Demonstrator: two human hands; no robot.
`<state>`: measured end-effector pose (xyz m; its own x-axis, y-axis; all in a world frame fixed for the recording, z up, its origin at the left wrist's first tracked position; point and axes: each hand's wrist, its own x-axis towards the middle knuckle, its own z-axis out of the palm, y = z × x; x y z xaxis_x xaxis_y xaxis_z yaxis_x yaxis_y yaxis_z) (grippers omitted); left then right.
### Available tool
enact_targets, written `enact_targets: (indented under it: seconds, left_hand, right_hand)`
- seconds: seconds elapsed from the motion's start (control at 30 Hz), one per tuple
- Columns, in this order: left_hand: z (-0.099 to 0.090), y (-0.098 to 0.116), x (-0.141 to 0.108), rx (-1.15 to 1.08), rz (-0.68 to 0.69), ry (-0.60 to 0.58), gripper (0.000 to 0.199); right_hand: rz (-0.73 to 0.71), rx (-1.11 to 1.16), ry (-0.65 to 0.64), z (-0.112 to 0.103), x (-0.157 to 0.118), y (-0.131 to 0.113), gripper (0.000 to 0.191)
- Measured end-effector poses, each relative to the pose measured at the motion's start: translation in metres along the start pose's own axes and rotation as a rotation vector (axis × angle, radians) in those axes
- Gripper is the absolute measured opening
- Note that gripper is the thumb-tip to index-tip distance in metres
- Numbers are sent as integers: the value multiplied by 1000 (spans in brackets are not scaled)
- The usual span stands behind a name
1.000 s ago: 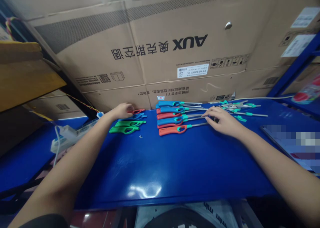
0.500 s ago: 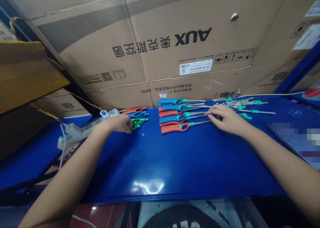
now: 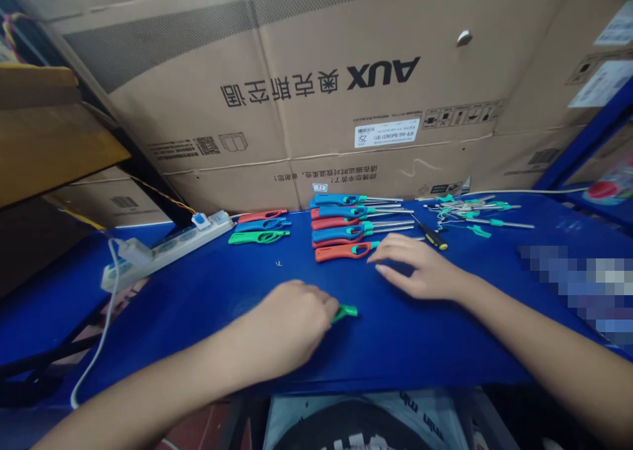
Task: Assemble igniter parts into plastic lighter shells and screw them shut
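My left hand (image 3: pixel 291 325) is closed over a green lighter handle (image 3: pixel 347 312) low above the blue tabletop, and only its end sticks out past my fingers. My right hand (image 3: pixel 418 265) has its thumb and fingers apart, nothing visible in them, beside the metal rod of an orange lighter (image 3: pixel 341 251). That lighter is the nearest of a row of long-nosed red and blue lighters (image 3: pixel 341 211). A screwdriver (image 3: pixel 431 234) with a black and yellow handle lies behind my right hand. At the left rest green (image 3: pixel 247 238), blue (image 3: pixel 257 225) and red (image 3: pixel 260 216) lighter handles without rods.
Rods with teal parts and thin wires (image 3: pixel 469 207) lie in a pile at the back right. A white power strip (image 3: pixel 168 252) with plugs slants along the left. Behind the blue table (image 3: pixel 237 292) rises a large cardboard box (image 3: pixel 297 134). Two tiny bits (image 3: pixel 279 263) lie near the middle.
My left hand has taken a green handle from the left group and brought it right and nearer. My right hand has moved left and nearer, leaving the screwdriver in plain view.
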<state>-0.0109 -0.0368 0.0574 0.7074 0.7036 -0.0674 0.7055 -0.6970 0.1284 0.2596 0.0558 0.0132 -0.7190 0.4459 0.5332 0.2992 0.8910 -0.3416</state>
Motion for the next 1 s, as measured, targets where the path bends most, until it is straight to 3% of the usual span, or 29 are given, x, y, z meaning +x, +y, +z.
enact_targets:
  seconds: [0.1, 0.2, 0.27, 0.33, 0.4, 0.5, 0.67, 0.83, 1.0]
  left_hand:
    - [40, 10, 29, -83, -16, 81, 7]
    - [57, 5, 46, -238, -26, 224, 9]
    - [54, 0, 45, -403, -1, 290, 9]
    - [43, -6, 39, -504, -34, 315, 21]
    - [32, -15, 31, -424, -61, 347, 35]
    - [26, -32, 23, -255, -75, 306, 53]
    - [42, -50, 22, -249, -51, 333, 42]
    - [55, -49, 22, -295, -30, 381, 29]
    - [58, -49, 21, -445, -37, 450, 20]
  right_hand:
    - [-75, 96, -131, 9, 1, -16, 18]
    - [-39, 119, -260, 13, -1, -19, 16]
    - [7, 107, -307, 13, -2, -16, 13]
    - [24, 86, -329, 12, -2, -11, 9]
    - [28, 64, -344, 9, -2, -7, 10]
    - [43, 45, -369, 4, -1, -6, 13]
    - [100, 45, -418, -4, -1, -12, 6]
    - [189, 175, -488, -6, -1, -10, 11]
    - [238, 258, -488, -9, -3, -4, 4]
